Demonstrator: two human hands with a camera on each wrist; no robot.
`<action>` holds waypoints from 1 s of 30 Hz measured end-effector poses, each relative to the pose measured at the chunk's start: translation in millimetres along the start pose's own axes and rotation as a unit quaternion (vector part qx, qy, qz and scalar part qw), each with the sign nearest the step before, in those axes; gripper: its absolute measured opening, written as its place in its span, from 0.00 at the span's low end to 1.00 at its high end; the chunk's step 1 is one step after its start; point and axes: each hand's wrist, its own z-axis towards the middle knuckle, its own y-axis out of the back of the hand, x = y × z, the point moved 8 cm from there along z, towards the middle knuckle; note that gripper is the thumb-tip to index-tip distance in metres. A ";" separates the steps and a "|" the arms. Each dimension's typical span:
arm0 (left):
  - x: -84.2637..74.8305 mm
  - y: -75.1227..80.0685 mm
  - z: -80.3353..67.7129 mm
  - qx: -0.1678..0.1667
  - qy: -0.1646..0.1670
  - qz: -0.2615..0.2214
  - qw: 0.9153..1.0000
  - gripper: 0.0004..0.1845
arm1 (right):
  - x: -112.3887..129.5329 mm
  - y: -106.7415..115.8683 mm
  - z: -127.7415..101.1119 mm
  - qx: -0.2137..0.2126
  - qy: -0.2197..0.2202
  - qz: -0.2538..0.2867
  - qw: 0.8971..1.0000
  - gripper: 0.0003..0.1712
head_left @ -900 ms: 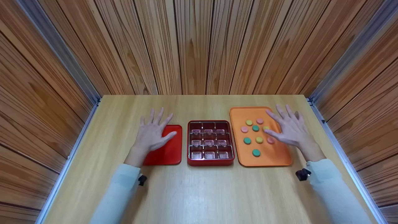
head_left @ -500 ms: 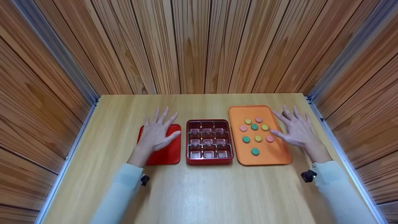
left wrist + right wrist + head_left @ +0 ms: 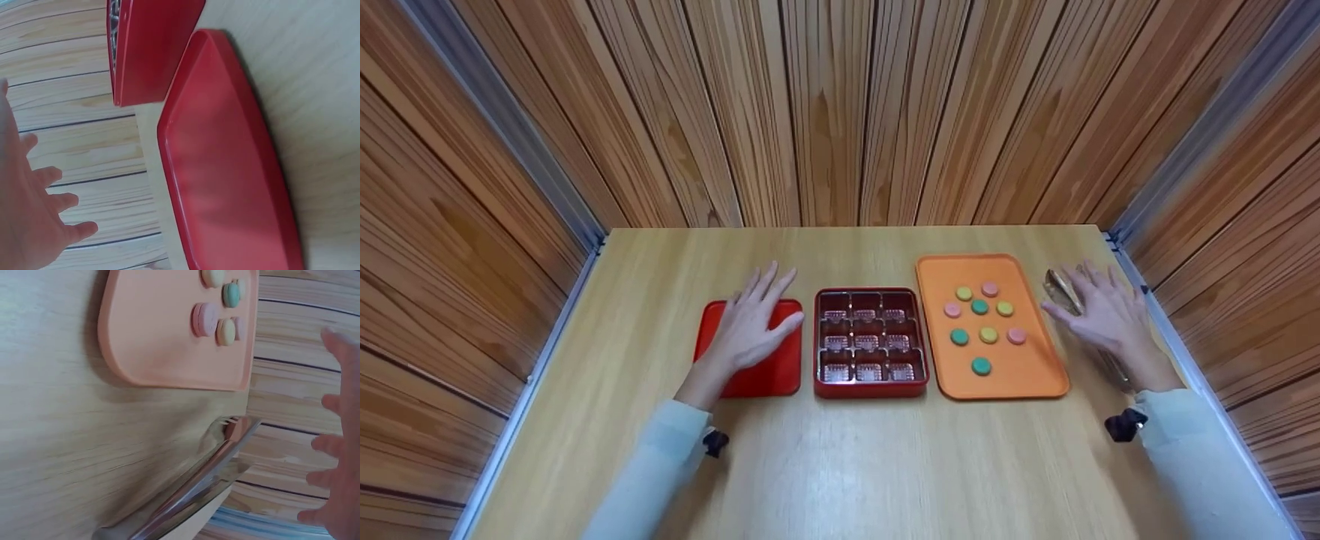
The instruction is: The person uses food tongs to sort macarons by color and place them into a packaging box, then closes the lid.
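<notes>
My left hand (image 3: 748,328) hovers with spread fingers over a red rectangular lid (image 3: 219,152), raised rim up, and holds nothing. Over on the right, my right hand (image 3: 1110,319) is spread above a pair of metal tongs (image 3: 185,489) that lie on the table beside the tray. In the head view this hand hides much of the tongs (image 3: 1061,289). An orange tray (image 3: 1020,379) carries several pink, yellow and green macarons, such as a green macaron (image 3: 981,366) near its front. Between lid and tray stands a red box (image 3: 870,390) with a clear divided insert of several square compartments.
The light wooden table (image 3: 840,465) has a wooden plank wall (image 3: 832,112) behind it and more planks at both sides. A metal rail (image 3: 1215,420) runs along the right table edge, close to my right forearm. Black wrist cameras sit on both sleeves.
My right hand has moved right, off the orange tray to above the tongs, which now show. My left hand has shifted slightly right over the lid. Box, tray and macarons stay put.
</notes>
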 end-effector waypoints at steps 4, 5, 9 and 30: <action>-1.8 -4.3 -3.3 -0.014 0.001 -0.048 0.999 0.45 | -13.6 -0.6 -4.2 -0.002 -0.040 0.031 0.999 0.56; -3.1 -5.1 -4.0 -0.019 0.001 -0.056 0.998 0.45 | -16.3 -0.9 -5.3 -0.001 -0.047 0.037 0.998 0.56; -9.2 -7.0 -6.4 -0.025 -0.001 -0.091 0.995 0.45 | -23.8 0.5 -8.1 0.003 -0.053 0.040 0.998 0.56; -13.7 -41.6 -12.2 -0.005 0.025 -0.254 0.967 0.59 | -45.5 -17.8 -12.3 0.057 -0.100 0.058 0.992 0.67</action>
